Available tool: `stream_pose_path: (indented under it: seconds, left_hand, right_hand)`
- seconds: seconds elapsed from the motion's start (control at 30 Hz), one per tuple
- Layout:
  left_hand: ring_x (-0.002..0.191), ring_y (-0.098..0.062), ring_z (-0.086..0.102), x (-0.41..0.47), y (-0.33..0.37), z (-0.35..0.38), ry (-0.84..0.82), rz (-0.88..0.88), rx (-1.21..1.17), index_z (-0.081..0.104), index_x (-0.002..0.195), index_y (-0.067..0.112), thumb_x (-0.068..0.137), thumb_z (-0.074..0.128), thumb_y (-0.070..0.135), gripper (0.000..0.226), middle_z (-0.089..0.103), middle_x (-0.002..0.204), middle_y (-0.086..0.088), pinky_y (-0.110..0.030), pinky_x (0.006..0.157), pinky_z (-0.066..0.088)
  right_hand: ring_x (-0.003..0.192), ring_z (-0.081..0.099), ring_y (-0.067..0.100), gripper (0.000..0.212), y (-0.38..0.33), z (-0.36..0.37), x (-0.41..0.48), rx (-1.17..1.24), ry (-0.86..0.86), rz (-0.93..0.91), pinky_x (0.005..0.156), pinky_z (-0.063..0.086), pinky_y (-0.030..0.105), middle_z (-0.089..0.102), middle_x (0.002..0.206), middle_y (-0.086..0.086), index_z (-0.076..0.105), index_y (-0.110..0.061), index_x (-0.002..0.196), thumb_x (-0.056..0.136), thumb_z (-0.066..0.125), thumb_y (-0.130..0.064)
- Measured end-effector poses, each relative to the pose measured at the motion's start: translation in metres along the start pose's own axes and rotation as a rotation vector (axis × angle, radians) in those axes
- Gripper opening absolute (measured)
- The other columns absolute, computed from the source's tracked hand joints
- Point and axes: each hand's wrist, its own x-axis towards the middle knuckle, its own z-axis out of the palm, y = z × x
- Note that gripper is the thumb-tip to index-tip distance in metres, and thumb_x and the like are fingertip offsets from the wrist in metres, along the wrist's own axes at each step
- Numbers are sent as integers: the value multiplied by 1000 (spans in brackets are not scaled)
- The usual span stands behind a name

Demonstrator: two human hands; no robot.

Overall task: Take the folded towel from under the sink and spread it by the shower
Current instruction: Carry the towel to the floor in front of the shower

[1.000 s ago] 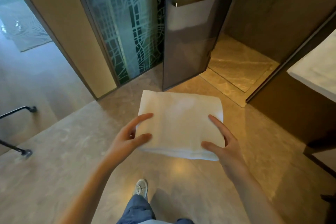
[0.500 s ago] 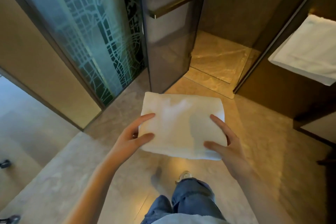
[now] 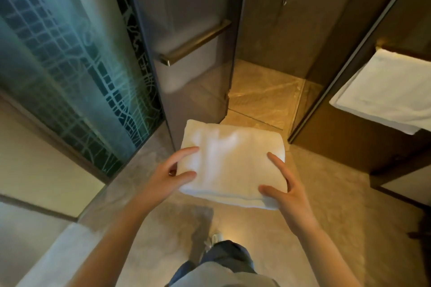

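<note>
Now holds the thick white folded cloth towel [image 3: 231, 161] flat in the air, left hand [image 3: 168, 175] pinching its left end and right hand [image 3: 289, 191] pinching its right end, long side lying left to right, with the tan stone shower floor [image 3: 263, 91] straight ahead and lower down, neither hand nearer.

The left forearm [image 3: 112, 240] and right forearm [image 3: 326, 254], both bare, reach forward from the bottom of the view and converge slightly. The left hand [image 3: 166, 177] grips the left edge of the folded towel [image 3: 231, 165], with thumb and forefinger spread on top and the other fingers hidden beneath. The right hand [image 3: 292, 196] holds the right edge the same way, its forefinger stretched forward and its thumb pointing inward.
</note>
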Motion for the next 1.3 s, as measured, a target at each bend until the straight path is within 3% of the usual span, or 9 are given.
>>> stream_pose_path:
  seconds: [0.13,0.43,0.7,0.87,0.97,1.07,1.17,1.3]
  left_hand:
    - [117,-9,54,69,28,3,-11,-4,-35,57,123,47,89,64,11,50,51,133,15,-24,80,56]
    - [111,3,55,180,61,22,-98,45,0,58,126,41,89,63,7,50,51,133,19,-21,81,53]
    - [108,5,58,259,69,46,-193,16,26,57,128,36,88,65,4,51,53,131,17,-20,81,53]
    - [107,4,58,311,62,56,-245,-39,11,57,127,38,88,64,3,53,56,127,17,-19,79,53]
    - [110,1,57,350,56,60,-285,-74,-17,57,127,38,89,63,1,54,55,128,16,-20,80,54]
    - [106,2,59,392,56,65,-301,-98,21,56,127,45,84,70,17,53,59,118,25,-21,79,55]
    - [98,3,61,437,65,72,-325,-102,124,51,130,52,76,71,35,59,62,104,29,-17,72,53]
    - [110,-9,58,493,82,94,-339,-87,163,49,128,55,75,71,38,60,52,127,16,-29,79,56]
  right_hand:
    - [110,53,-3,73,-19,-18,58,-1,56,-23,78,53,24,51,127,-34,53,-57,127,76,76,-9]
    - [118,51,7,72,-30,-57,145,9,148,-27,88,53,32,52,133,-22,55,-55,125,76,76,-6]
    - [116,49,-6,72,-16,-90,195,36,217,26,89,50,25,51,128,-36,55,-55,125,76,77,-7]
    - [114,50,-7,73,-6,-107,234,43,235,68,80,50,19,51,128,-34,55,-55,125,75,76,-7]
    - [109,51,-16,73,-3,-118,266,59,223,77,69,51,7,53,125,-39,56,-53,126,76,76,-5]
    - [109,48,-21,72,-5,-131,300,40,244,93,68,47,2,52,125,-41,56,-53,126,76,76,-4]
    - [115,46,-19,73,-9,-150,336,18,263,103,73,48,8,50,130,-39,55,-52,127,76,75,-4]
    - [121,47,-10,73,-15,-181,379,38,288,82,84,49,19,51,134,-32,56,-49,129,77,75,-2]
